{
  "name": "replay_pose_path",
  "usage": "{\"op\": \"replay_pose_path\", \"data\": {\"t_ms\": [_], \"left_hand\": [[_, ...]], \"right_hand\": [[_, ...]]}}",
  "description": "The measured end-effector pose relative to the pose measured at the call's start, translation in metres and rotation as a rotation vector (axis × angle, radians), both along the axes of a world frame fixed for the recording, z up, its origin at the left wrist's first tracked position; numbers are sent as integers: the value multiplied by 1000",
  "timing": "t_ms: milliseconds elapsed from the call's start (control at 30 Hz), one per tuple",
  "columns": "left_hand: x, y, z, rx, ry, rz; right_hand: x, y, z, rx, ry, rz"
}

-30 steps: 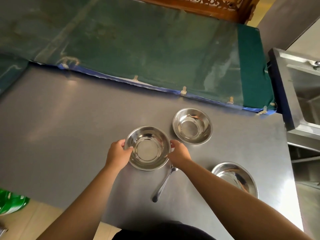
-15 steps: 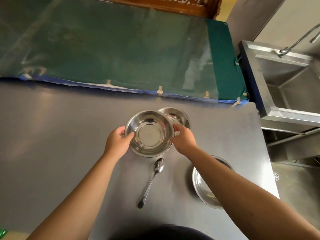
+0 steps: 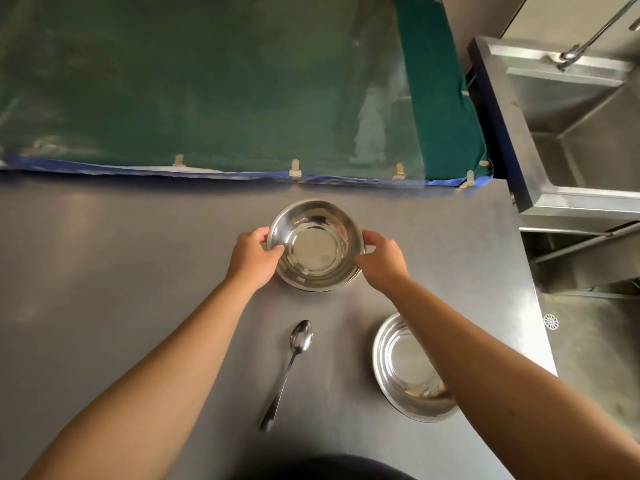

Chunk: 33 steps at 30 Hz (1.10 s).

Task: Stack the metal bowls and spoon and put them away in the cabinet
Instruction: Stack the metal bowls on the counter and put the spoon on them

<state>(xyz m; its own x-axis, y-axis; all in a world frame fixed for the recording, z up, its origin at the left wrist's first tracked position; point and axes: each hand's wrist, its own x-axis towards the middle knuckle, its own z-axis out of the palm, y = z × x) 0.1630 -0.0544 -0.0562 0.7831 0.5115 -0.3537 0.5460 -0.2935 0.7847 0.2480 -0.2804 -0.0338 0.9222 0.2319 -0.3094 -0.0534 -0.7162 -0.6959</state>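
My desk is a plain grey surface, its far edge meeting a green cloth hemmed in blue. On it, a metal bowl sits near the far edge with both my hands on its rim; whether another bowl is nested under it I cannot tell. Nearer me a spoon lies bowl-end away, and a shallower bowl rests to its right, partly under my right forearm.

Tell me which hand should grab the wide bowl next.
Right. The right hand holds the stacked bowls on the same side as the wide bowl, which lies under that forearm. The left hand would probably have to cross over the spoon.
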Motion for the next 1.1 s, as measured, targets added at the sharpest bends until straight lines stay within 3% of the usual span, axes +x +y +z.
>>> {"op": "replay_pose_path", "data": {"t_ms": [300,533,933,1100], "left_hand": [[17,-15,-32,-22,97,17],[14,-23,-43,-212,108,42],[4,-43,-42,-221,116,73],[-5,-58,-36,-220,102,72]], "right_hand": [[14,-15,-18,-13,67,-8],[15,-27,-31,-41,120,2],[-13,-99,-32,-375,144,331],[-28,-121,-24,-420,186,342]]}}
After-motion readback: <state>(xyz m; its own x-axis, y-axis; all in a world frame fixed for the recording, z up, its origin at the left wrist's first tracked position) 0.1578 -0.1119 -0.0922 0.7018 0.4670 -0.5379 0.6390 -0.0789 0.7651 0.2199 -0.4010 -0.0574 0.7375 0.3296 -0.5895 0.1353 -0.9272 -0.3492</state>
